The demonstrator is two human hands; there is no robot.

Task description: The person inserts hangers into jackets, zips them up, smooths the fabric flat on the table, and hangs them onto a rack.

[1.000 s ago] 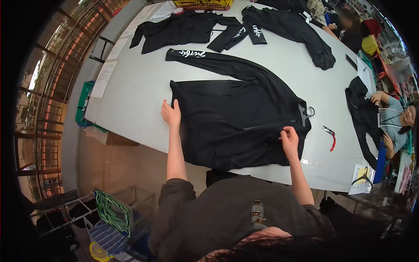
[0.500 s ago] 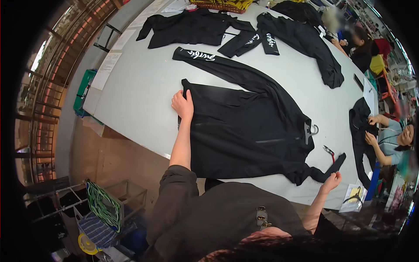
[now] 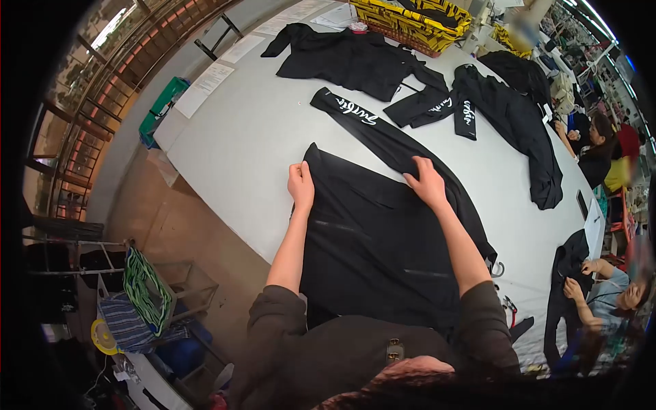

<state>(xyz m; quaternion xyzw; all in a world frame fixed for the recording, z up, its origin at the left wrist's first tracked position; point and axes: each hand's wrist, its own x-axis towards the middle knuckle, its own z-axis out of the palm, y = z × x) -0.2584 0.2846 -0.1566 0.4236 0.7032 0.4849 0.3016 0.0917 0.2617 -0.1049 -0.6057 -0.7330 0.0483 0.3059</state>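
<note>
A black long-sleeved top (image 3: pixel 372 246) lies spread on the white table, its collar end to the right. My left hand (image 3: pixel 301 186) is closed on its hem corner, which lifts slightly. My right hand (image 3: pixel 426 184) lies on the upper side near the sleeve (image 3: pixel 389 140), thumb and fingers apart. White lettering marks that sleeve near the cuff. The hook of a hanger (image 3: pixel 499 269) pokes out by the collar. Red-handled snips (image 3: pixel 510 309) lie nearby, close to the end of the other sleeve (image 3: pixel 522 328). My right forearm hides part of the top.
More black garments (image 3: pixel 355 61) lie along the far side of the white table (image 3: pixel 239 157). A basket (image 3: pixel 410 31) with yellow-and-black cloth stands behind them. At the right, a co-worker (image 3: pixel 608 297) handles another black garment (image 3: pixel 564 301). A green crate (image 3: pixel 162 109) stands past the left edge.
My right hand has let go of the near sleeve's end and moved left and away from me onto the top's far side. My left hand stays on the hem. The view has shifted.
</note>
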